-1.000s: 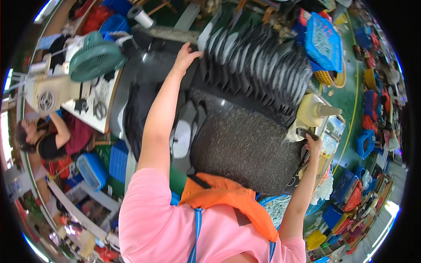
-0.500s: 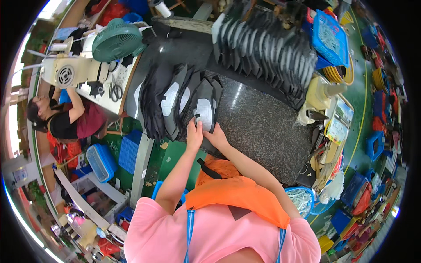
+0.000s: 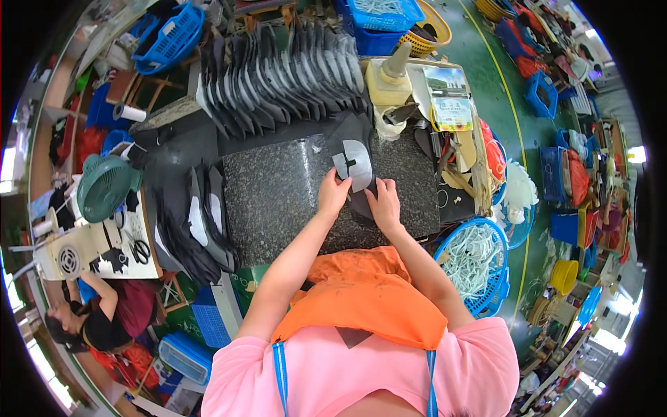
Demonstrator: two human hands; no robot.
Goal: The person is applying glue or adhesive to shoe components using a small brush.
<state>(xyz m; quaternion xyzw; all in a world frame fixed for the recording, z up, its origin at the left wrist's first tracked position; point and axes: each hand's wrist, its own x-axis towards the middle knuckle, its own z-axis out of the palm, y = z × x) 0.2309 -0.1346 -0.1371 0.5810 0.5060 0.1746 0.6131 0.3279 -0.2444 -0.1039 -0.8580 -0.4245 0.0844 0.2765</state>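
Observation:
A flat black piece with a pale grey patch (image 3: 360,165) lies over the right part of a speckled stone slab (image 3: 271,198). A small black tab shows on the patch. My left hand (image 3: 333,193) pinches the piece at its near left edge. On its near right side, my right hand (image 3: 385,203) has fingers and thumb closed on the black edge; the fingertips are partly hidden. Beyond the piece stands a yellowish container with a conical top (image 3: 389,87). Similar black and grey pieces (image 3: 201,219) lie overlapped left of the slab.
A long row of upright black and grey pieces (image 3: 285,80) stands along the far side. At right are a cluttered wooden board (image 3: 464,156) and a blue basket of white strips (image 3: 476,257). A co-worker (image 3: 104,313) sits left by a sewing machine (image 3: 73,254) and a green fan (image 3: 104,187).
Both hands have carried the black and grey piece from the overlapped pieces at left to the slab's right side. The head view has turned to the right.

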